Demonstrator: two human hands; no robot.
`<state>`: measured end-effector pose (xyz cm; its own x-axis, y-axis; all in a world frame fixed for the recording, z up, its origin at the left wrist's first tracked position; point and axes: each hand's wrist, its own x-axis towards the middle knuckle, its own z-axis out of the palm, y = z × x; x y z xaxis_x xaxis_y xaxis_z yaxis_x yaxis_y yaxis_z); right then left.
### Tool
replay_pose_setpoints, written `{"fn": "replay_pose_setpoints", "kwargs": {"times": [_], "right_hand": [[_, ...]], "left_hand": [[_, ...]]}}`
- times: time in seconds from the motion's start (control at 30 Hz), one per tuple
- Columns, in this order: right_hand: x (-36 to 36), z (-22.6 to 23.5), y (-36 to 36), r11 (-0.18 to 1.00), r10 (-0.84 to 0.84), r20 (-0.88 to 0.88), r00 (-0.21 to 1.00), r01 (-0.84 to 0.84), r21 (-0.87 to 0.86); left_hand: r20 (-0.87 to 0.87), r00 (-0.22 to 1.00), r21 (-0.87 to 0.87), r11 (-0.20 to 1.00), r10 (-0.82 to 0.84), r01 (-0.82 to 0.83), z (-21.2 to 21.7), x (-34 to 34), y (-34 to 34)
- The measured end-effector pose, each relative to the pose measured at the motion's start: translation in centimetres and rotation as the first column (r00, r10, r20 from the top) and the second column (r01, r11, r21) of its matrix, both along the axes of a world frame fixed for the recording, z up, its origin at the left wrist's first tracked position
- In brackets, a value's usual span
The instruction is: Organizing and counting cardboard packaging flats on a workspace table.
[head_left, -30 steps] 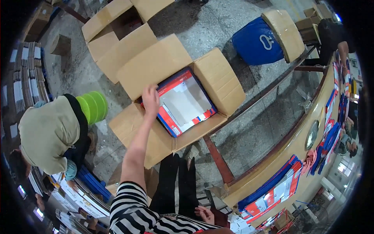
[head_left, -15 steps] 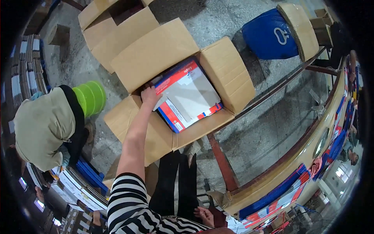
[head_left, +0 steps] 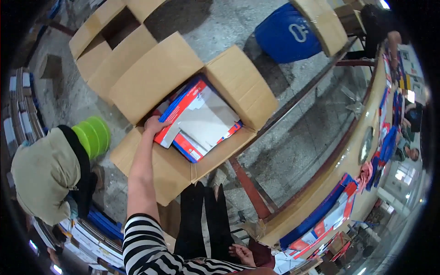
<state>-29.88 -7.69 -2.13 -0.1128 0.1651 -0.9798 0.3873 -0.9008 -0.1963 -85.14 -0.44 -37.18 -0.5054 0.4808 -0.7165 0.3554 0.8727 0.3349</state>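
Note:
An open brown cardboard box (head_left: 240, 87) stands in front of me with its flaps spread outward. Inside lies a stack of flattened printed cartons (head_left: 208, 121) in red, blue and white, with a grey-white area on top. My left hand (head_left: 155, 126) reaches into the box and grips the stack's left edge, fingers hidden beneath or behind it. That edge is tilted up, and several blue layers show along it. Low by my lap, my right hand (head_left: 243, 254) rests with loosely bent fingers, and I see nothing in it.
Another open cardboard box (head_left: 117, 34) adjoins at the far left. A blue barrel (head_left: 288, 36) stands far right, a green bucket (head_left: 93, 136) left beside a bent-over person (head_left: 46, 172). A long table (head_left: 316, 197) with more printed cartons curves along the right. Red metal bars (head_left: 250, 188) lie low between.
My left hand has drawn the stack's left edge up and outward, so more blue layers show. The whole view has shifted, moving the scene leftward. My right hand stays by my lap.

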Motion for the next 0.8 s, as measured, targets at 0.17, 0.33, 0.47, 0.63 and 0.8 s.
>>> {"fn": "replay_pose_setpoints", "kwargs": {"times": [0.17, 0.33, 0.47, 0.63, 0.8], "right_hand": [[-0.3, 0.8, -0.4, 0.996, -0.075, -0.066, 0.995, 0.077, 0.035], [-1.5, 2.0, -0.7, 0.993, -0.060, -0.027, 0.998, 0.062, 0.098], [-1.7, 2.8, -1.3, 0.972, 0.019, -0.122, 0.992, 0.011, 0.236], [-3.8, 4.6, 0.5, 0.837, 0.469, -0.248, 0.848, -0.337, 0.431], [-4.5, 7.4, 3.1, 0.791, 0.503, -0.369, 0.782, -0.244, 0.562]], "left_hand": [[0.185, 0.983, 0.229, 0.971, 0.022, -0.065, 6.3, 1.0, 2.3], [0.384, 0.911, 0.332, 0.898, 0.151, -0.289, 11.0, 2.7, 0.1], [0.321, 0.932, 0.389, 0.874, 0.169, -0.293, 21.9, 6.6, -0.5], [0.358, 0.914, 0.473, 0.806, 0.193, -0.356, 32.2, 7.3, -6.1], [0.263, 0.919, 0.558, 0.731, 0.293, -0.393, 43.0, 7.1, -8.8]]}}
